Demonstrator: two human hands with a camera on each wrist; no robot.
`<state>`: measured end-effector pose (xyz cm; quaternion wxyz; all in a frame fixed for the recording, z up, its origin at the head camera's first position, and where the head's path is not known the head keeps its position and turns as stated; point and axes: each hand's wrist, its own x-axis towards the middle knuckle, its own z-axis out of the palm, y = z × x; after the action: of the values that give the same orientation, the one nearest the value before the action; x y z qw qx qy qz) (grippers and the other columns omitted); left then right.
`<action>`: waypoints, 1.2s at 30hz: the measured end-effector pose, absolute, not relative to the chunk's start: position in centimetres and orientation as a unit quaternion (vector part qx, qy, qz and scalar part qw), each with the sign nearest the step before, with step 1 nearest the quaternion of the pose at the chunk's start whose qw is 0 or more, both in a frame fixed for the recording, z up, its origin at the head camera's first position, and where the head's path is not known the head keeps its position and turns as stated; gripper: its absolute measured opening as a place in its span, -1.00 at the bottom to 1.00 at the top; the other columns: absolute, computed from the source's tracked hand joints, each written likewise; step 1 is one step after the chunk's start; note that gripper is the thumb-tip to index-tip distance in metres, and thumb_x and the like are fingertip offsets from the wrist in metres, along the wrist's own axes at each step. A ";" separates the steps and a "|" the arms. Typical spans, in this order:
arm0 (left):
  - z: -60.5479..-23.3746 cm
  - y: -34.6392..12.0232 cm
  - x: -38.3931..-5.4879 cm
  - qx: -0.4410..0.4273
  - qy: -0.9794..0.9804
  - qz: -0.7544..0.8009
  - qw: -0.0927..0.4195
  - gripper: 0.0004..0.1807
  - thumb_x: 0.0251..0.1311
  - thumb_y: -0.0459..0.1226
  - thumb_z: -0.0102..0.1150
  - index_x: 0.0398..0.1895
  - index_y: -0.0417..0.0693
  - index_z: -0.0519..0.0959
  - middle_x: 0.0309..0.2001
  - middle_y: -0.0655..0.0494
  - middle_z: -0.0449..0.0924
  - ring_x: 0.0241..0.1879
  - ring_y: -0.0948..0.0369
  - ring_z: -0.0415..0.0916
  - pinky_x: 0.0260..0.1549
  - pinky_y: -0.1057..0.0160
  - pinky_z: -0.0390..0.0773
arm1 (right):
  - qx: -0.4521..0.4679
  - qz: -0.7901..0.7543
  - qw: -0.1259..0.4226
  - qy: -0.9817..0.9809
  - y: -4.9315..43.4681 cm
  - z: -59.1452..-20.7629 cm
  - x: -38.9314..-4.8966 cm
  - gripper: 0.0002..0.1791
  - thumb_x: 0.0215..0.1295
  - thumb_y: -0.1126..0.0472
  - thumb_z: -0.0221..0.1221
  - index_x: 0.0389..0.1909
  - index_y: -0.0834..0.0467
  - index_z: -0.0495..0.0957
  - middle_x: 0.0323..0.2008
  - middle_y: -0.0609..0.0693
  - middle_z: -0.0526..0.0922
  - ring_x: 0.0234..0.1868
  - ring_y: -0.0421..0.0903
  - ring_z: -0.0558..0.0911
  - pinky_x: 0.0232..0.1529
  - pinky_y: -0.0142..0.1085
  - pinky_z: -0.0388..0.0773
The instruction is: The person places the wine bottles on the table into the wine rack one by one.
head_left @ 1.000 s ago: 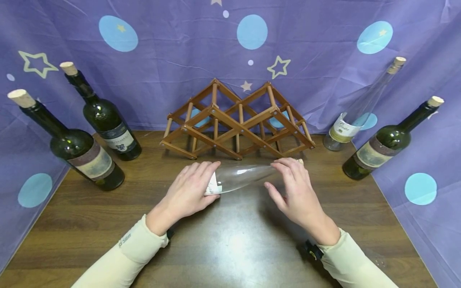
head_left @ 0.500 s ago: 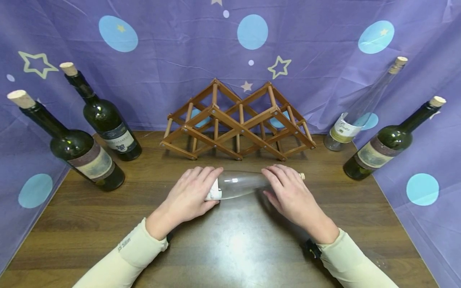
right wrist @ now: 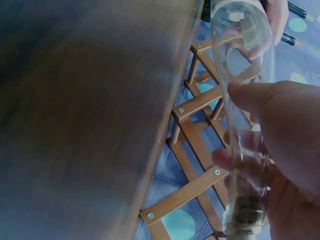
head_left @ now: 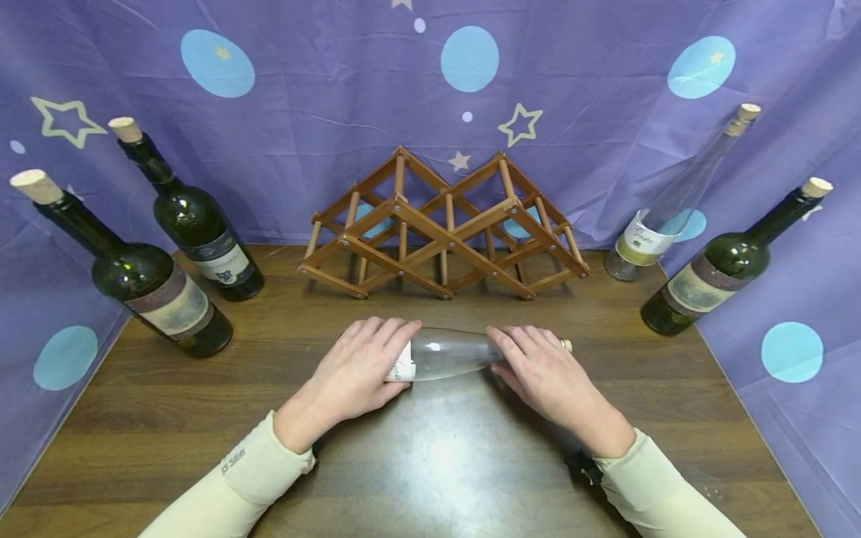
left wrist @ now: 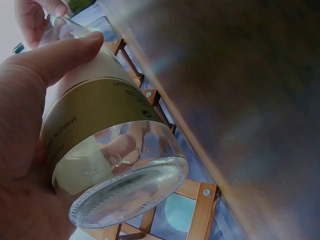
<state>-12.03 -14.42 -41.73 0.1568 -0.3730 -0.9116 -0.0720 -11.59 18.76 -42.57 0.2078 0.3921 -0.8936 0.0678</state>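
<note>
A clear glass wine bottle (head_left: 452, 354) lies sideways in front of the rack, its base to the left and its corked neck to the right. My left hand (head_left: 356, 366) grips the labelled lower body; the gold label band (left wrist: 100, 105) and ridged glass base (left wrist: 130, 192) show in the left wrist view. Around the neck end, my right hand (head_left: 545, 370) has its fingers on the far side and its thumb (right wrist: 250, 95) on the near side. The cork (head_left: 567, 345) sticks out past that hand.
Behind the bottle stands a folding wooden wine rack (head_left: 451, 243). Two dark green corked bottles, one nearer (head_left: 161, 299) and one farther (head_left: 208, 239), stand left. At right are a clear corked bottle (head_left: 646, 239) and a green bottle (head_left: 706, 280). A purple curtain (head_left: 303, 90) surrounds the table (head_left: 202, 418).
The clear bottle has come nearer to me, away from the rack, with both hands. My right thumb and fingers have closed in around its neck end.
</note>
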 end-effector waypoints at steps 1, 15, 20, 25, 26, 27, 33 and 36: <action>-41.7 -14.4 -12.0 -0.374 -0.911 -0.071 0.156 0.00 -0.01 0.00 0.66 0.48 -0.14 0.41 0.25 -0.06 0.56 0.09 -0.09 0.56 0.14 -0.14 0.56 | 0.393 0.066 0.205 -0.894 18.8 -42.6 -11.6 -0.34 0.41 0.06 0.38 0.42 0.23 0.45 0.12 0.14 0.66 0.04 0.15 0.66 -0.02 0.03 0.61; -41.5 -14.1 -11.7 -0.376 -0.914 -0.062 0.136 0.00 0.02 0.06 0.63 0.51 -0.08 0.40 0.30 -0.01 0.56 0.16 -0.07 0.54 0.20 -0.15 0.52 | 0.429 0.068 0.194 -0.880 20.0 -42.8 -11.6 -0.37 0.42 -0.01 0.35 0.38 0.22 0.50 -0.11 0.04 0.65 -0.16 0.06 0.65 -0.21 -0.07 0.60; -41.4 -14.0 -11.7 -0.374 -0.915 -0.061 0.136 -0.01 0.02 0.07 0.63 0.50 -0.07 0.41 0.31 0.00 0.56 0.18 -0.06 0.54 0.20 -0.14 0.51 | 0.430 0.068 0.194 -0.879 20.2 -42.7 -11.2 -0.37 0.45 -0.02 0.33 0.39 0.22 0.49 -0.11 0.05 0.64 -0.16 0.07 0.64 -0.20 -0.06 0.59; -41.3 -13.9 -11.6 -0.373 -0.915 -0.068 0.137 0.00 0.04 0.10 0.63 0.51 -0.07 0.41 0.32 -0.02 0.56 0.20 -0.05 0.53 0.22 -0.11 0.50 | 0.426 0.070 0.194 -0.881 20.5 -42.6 -11.0 -0.34 0.40 -0.01 0.38 0.39 0.23 0.50 -0.11 0.07 0.66 -0.16 0.07 0.66 -0.20 -0.06 0.62; -41.2 -13.9 -11.6 -0.373 -0.915 -0.069 0.137 0.00 0.04 0.11 0.63 0.51 -0.07 0.40 0.32 -0.02 0.55 0.20 -0.05 0.53 0.22 -0.11 0.49 | 0.424 0.071 0.194 -0.882 20.6 -42.7 -10.9 -0.34 0.39 -0.01 0.39 0.39 0.23 0.50 -0.10 0.07 0.66 -0.16 0.07 0.67 -0.20 -0.05 0.63; -41.2 -14.0 -11.6 -0.373 -0.915 -0.070 0.136 0.01 0.04 0.11 0.63 0.51 -0.07 0.40 0.33 -0.01 0.55 0.21 -0.05 0.53 0.23 -0.11 0.49 | 0.423 0.073 0.193 -0.882 20.7 -42.7 -10.9 -0.34 0.39 -0.01 0.40 0.38 0.23 0.50 -0.09 0.08 0.67 -0.15 0.08 0.67 -0.20 -0.05 0.63; -40.9 -14.2 -11.7 -0.371 -0.915 -0.076 0.137 0.03 0.03 0.13 0.64 0.52 -0.06 0.38 0.34 -0.02 0.52 0.26 -0.06 0.49 0.29 -0.11 0.45 | 0.415 0.082 0.191 -0.886 21.2 -42.8 -10.8 -0.35 0.38 0.01 0.39 0.37 0.24 0.50 -0.02 0.11 0.70 -0.12 0.09 0.70 -0.18 -0.03 0.65; -40.6 -14.4 -11.8 -0.367 -0.916 -0.081 0.143 0.05 0.02 0.14 0.64 0.52 -0.07 0.38 0.36 -0.04 0.50 0.30 -0.08 0.46 0.33 -0.12 0.42 | 0.407 0.086 0.192 -0.889 21.6 -42.9 -10.8 -0.38 0.46 -0.03 0.34 0.37 0.24 0.49 -0.04 0.12 0.70 -0.12 0.09 0.70 -0.20 -0.02 0.66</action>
<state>-11.78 -14.36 -40.65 0.1425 -0.3672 -0.9156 -0.0810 -10.75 21.57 -42.87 0.1923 0.4073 -0.8886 0.0862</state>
